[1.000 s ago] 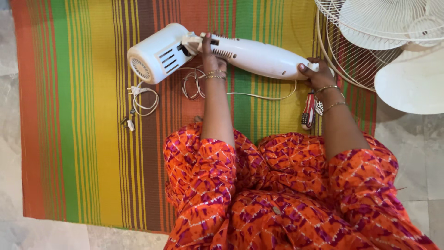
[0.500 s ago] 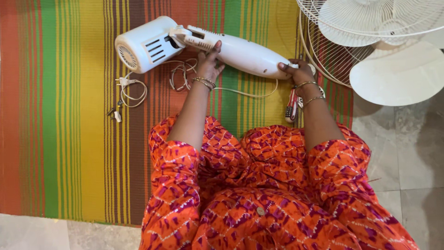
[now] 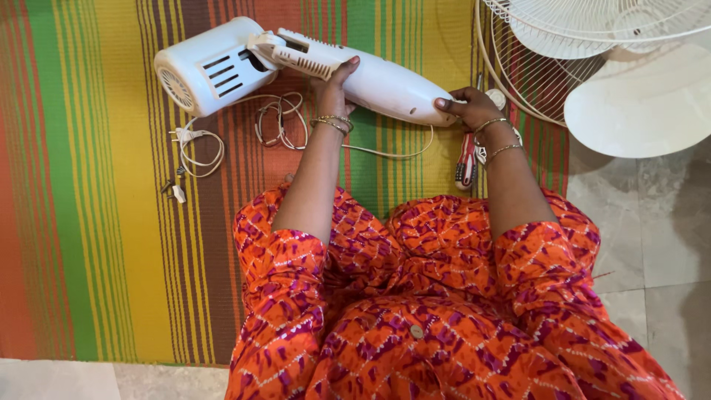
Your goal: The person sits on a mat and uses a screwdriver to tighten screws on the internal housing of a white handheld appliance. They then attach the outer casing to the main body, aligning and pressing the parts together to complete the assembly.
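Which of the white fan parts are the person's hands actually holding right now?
The long white fan neck joined to the motor housing; left hand and right hand grip it. The wire grilles lie untouched.

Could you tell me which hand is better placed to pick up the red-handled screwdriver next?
Probably the right hand: the red-handled screwdriver lies just beneath its wrist, while the left hand is farther off.

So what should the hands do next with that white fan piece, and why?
Probably lay it flat on the striped mat. The left hand grips the middle of the white fan neck and the right hand holds its end, so both are busy. The motor housing tilts at the far end, and the red-handled screwdriver lies untouched beside the right wrist.
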